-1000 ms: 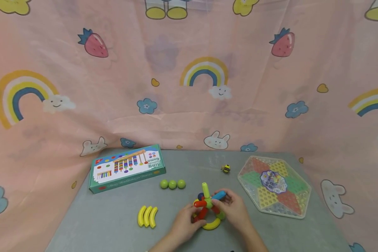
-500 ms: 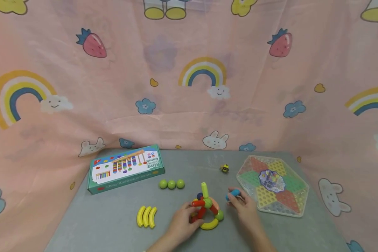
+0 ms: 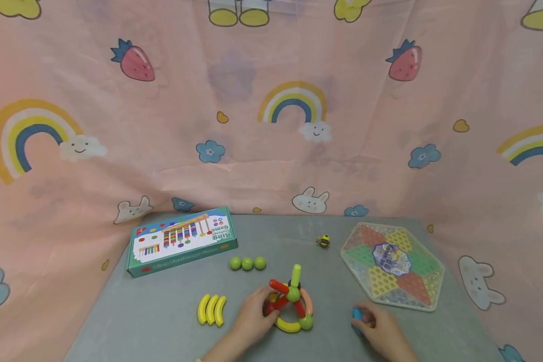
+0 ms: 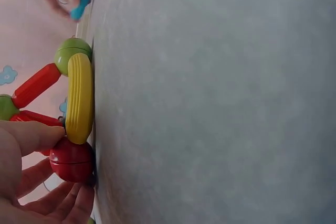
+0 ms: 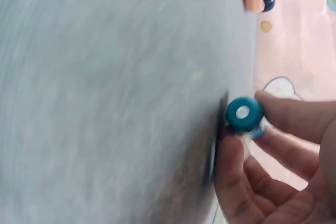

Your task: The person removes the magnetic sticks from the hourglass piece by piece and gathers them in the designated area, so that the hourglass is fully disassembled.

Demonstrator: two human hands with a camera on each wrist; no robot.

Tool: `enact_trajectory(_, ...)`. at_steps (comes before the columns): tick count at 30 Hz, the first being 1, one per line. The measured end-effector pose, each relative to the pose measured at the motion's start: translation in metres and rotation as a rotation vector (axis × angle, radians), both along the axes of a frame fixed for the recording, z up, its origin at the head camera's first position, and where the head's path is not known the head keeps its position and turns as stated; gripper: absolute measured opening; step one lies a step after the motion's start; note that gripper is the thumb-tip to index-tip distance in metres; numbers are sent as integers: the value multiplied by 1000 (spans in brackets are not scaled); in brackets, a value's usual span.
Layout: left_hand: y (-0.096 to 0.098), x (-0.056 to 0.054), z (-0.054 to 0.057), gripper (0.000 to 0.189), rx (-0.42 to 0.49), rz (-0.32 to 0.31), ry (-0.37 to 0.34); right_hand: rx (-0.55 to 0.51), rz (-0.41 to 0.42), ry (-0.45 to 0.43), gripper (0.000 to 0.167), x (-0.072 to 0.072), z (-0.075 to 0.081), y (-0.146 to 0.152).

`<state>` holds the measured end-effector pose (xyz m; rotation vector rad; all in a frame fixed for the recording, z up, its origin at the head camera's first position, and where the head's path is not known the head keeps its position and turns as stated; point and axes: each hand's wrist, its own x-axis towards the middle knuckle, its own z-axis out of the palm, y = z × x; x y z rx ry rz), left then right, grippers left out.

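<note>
My left hand [image 3: 253,314] grips the red ball [image 4: 72,158] at the base of a toy built of coloured sticks and balls. A yellow curved stick [image 4: 80,98] joins that ball to a green ball [image 4: 71,56]. Atop the build, a green hub ball [image 3: 293,293] carries a raised light-green stick [image 3: 296,275] and a red stick [image 3: 278,286] angled left. Off to the right, my right hand [image 3: 382,329] pinches a blue stick [image 3: 357,322] low over the table; its round end [image 5: 233,116] faces the right wrist camera. Whether the stick touches the table I cannot tell.
Three yellow curved sticks [image 3: 211,310] lie at left, and three green balls [image 3: 247,264] sit behind the build. A Ring Game box [image 3: 183,242] is back left. A small bee figure [image 3: 324,241] and a hexagonal game board [image 3: 393,266] are at back right.
My right hand has pulled the blue stick off the build and carried it right and toward me. The build, still in my left hand, has turned and shifted slightly left.
</note>
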<state>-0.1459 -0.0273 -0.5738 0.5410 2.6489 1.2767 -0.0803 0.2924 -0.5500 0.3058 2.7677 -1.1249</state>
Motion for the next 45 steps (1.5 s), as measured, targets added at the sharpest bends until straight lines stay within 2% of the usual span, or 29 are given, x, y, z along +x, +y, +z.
enact_trajectory(7, -7, 0, -1, 49, 8, -11, -7, 72, 40, -13, 30, -3, -8, 3)
enact_trajectory(11, -10, 2, -2, 49, -4, -13, -23, 87, 54, -33, 38, -5, -9, 5)
enact_trajectory(14, -10, 3, -3, 46, -13, -17, -36, 88, 44, -18, 48, -5, -5, 8)
enact_trajectory(17, -9, 2, -3, 48, -15, -18, -66, 76, 27, 28, 51, -7, 9, 8)
enact_trajectory(21, -7, 1, -3, 56, -27, -9, -84, 19, -3, 64, 46, -14, 30, -3)
enact_trajectory(28, -4, 2, -6, 33, -25, 19, -46, -137, -71, 109, 42, -30, 53, -33)
enact_trajectory(32, -5, 3, -6, 32, -8, 34, -52, -280, -83, 124, 44, -39, 62, -59)
enact_trajectory(39, -10, 4, -5, 31, 6, 33, -52, -525, -98, 45, 54, -57, 54, -100)
enact_trajectory(41, -11, 4, -2, 30, -5, 33, -53, -534, -94, 39, 55, -59, 52, -106)
enact_trajectory(45, -11, 4, 1, 30, -18, 24, -68, -450, -57, 46, 53, -61, 52, -115)
